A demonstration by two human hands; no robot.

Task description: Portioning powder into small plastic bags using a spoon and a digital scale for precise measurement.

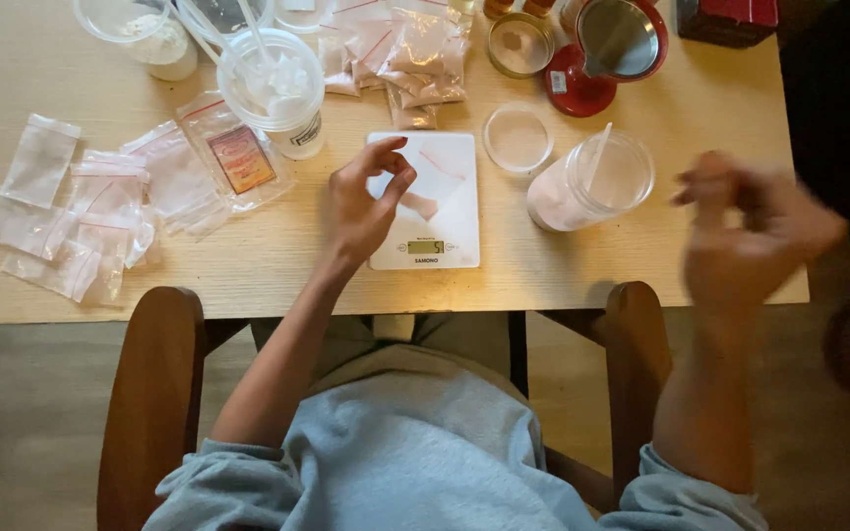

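My left hand [361, 206] hovers over the left side of a white kitchen scale [450, 251] at the table's front middle. Its thumb and forefinger are curved and slightly apart, right at the edge of a small clear zip bag [440, 182] that lies on the scale with a little pink powder in it. I see nothing gripped between the fingers. My right hand [745, 231] is raised over the table's right front edge, fingers bunched and blurred by motion. A clear jar of pink powder [592, 182] with a white scoop stands between the scale and that hand.
The jar's clear lid [516, 138] lies behind the scale. Filled bags [405, 54] are piled at the back, empty zip bags [100, 211] spread at left. A tub of white scoops [273, 88] and a red tin [607, 49] stand behind. Wooden chair arms [154, 393] flank me.
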